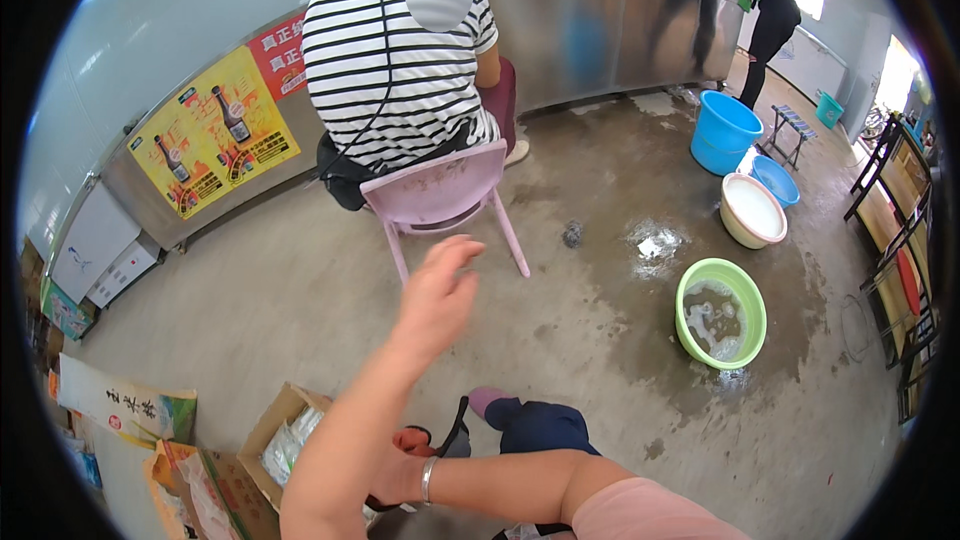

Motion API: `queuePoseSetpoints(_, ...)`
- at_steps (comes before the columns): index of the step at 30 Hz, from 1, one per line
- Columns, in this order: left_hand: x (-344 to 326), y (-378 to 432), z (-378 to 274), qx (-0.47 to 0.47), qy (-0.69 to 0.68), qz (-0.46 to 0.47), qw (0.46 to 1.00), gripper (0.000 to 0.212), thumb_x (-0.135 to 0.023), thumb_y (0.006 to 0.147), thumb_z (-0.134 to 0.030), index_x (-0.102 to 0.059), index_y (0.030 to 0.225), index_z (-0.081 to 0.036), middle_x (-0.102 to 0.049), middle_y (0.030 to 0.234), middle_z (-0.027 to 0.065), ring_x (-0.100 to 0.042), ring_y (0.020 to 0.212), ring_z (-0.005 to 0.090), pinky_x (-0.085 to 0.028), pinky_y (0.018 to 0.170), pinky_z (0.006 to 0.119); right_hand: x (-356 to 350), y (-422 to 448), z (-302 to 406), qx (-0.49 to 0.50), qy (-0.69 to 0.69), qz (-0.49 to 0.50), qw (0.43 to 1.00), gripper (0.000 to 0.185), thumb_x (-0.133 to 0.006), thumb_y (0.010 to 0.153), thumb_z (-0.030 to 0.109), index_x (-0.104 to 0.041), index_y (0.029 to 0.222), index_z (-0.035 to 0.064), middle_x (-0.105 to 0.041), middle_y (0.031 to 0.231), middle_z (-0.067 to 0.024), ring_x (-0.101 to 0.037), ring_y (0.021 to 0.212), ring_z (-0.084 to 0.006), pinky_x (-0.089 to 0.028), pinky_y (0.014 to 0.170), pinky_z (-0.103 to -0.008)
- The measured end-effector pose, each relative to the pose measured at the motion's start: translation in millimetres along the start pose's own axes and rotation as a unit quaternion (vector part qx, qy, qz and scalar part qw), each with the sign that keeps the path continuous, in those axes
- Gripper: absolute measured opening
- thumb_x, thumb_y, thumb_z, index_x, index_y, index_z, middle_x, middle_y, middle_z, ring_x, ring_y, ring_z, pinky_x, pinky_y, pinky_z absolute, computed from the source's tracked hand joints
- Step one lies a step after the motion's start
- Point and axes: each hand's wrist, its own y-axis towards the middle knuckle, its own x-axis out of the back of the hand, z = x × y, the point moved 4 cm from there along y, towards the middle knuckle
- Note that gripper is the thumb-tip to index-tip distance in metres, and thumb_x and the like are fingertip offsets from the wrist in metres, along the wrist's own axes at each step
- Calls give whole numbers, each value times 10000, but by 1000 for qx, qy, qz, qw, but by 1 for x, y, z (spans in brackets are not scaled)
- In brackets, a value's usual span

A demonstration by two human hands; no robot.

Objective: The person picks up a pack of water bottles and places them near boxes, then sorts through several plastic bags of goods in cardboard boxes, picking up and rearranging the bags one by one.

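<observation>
My left hand [439,296] is raised in front of the pink plastic chair [442,184], holding nothing, with its fingers loosely bent. My right arm, with a silver bracelet [427,480] at the wrist, crosses beneath my left forearm. My right hand [395,476] is partly hidden behind that forearm. It is beside a dark grey and black strap or cloth [456,431] and an orange-red item [414,439]; its grip on them does not show. Close by on the left, an open cardboard box [262,424] contains clear plastic packets [289,446].
A person in a striped shirt [397,67] sits on the chair ahead. Another person [772,15] wipes the steel counter [600,30]. Green [757,307], pink [727,217] and blue tubs [697,142] stand on wet floor. A steel-wool-like ball [572,234] lies nearby. Folded furniture [889,240] lines the right.
</observation>
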Motion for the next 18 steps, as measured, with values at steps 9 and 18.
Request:
queuePoseSetpoints(9,142,-183,-75,70,76,-331,938,211,-474,811,-5,-524,1015,9,-492,1107,110,-499,984,186,-399,848,284,83,50,39,-159,-75,197,965,352,-637,540,247,-558,799,22,-586,770,-161,-589,678,-308,-477,587,-383)
queuePoseSetpoints(18,151,-319,-37,211,67,-505,834,229,-486,859,-156,-519,1033,-11,-527,962,25,-495,857,94,-389,761,215,73,70,36,-141,426,27,893,226,-653,623,115,-559,809,26,-579,732,-19,-513,682,-88,-438,620,-245)
